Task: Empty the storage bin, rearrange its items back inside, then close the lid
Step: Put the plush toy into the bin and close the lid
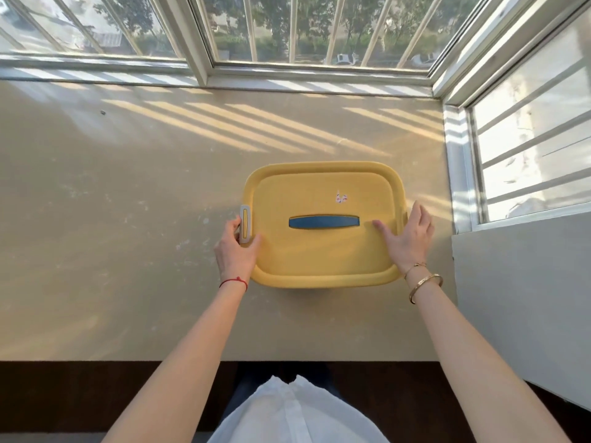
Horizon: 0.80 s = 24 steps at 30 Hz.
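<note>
A yellow storage bin stands on the beige ledge with its yellow lid (323,251) on top. The lid has a blue handle (323,222) in the middle and a small sticker (341,197) above it. At the lid's left edge sits a white and yellow latch (244,228); my left hand (236,251) is on it, fingers curled behind it and thumb on the lid. On the lid's right edge lies my right hand (407,238), fingers spread, fingertips over the rim. The bin's contents are hidden.
The beige ledge (128,219) stretches wide to the left of the bin. Barred windows (319,27) run along the back and the right side. A white wall panel (518,298) rises close to the bin's right. The ledge's front edge (160,361) is near my body.
</note>
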Each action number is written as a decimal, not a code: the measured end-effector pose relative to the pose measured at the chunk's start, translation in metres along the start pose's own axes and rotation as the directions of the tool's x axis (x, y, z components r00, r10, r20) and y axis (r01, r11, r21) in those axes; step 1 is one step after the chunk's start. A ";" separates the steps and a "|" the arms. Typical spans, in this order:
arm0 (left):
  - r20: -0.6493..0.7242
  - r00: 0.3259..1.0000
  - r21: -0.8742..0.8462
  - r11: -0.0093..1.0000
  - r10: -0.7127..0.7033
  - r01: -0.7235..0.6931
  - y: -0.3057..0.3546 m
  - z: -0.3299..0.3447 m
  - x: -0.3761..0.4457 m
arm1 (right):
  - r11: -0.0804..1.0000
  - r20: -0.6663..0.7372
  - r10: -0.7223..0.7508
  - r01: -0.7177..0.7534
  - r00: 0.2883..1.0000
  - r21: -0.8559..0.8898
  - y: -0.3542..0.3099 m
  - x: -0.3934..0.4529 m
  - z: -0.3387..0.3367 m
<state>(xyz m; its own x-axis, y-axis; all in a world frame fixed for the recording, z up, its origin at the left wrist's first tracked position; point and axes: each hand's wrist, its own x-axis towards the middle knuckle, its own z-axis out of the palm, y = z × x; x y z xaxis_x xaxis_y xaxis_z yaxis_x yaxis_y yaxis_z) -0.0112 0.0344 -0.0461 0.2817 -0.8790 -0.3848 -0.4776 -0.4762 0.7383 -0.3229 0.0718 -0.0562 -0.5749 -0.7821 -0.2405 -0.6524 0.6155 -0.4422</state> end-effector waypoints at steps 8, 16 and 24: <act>-0.031 0.999 0.019 0.999 -0.031 0.031 0.005 0.007 -0.001 | 0.903 0.163 0.054 -0.118 0.985 0.414 0.021 -0.004 0.001; -0.041 0.998 0.071 0.996 -0.051 0.054 0.012 0.021 -0.007 | 0.905 -0.010 0.081 -0.069 0.997 0.419 0.020 0.002 0.006; -0.127 0.989 0.076 0.994 -0.071 0.081 0.014 0.026 -0.003 | 0.907 -0.086 0.075 -0.032 0.993 0.421 0.017 0.005 0.008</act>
<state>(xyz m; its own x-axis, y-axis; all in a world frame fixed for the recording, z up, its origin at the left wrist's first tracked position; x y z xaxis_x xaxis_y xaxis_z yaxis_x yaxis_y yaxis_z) -0.0407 0.0300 -0.0494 0.4185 -0.8328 -0.3624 -0.5154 -0.5463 0.6602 -0.3329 0.0772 -0.0722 -0.6629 -0.7222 -0.1977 -0.3650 0.5422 -0.7568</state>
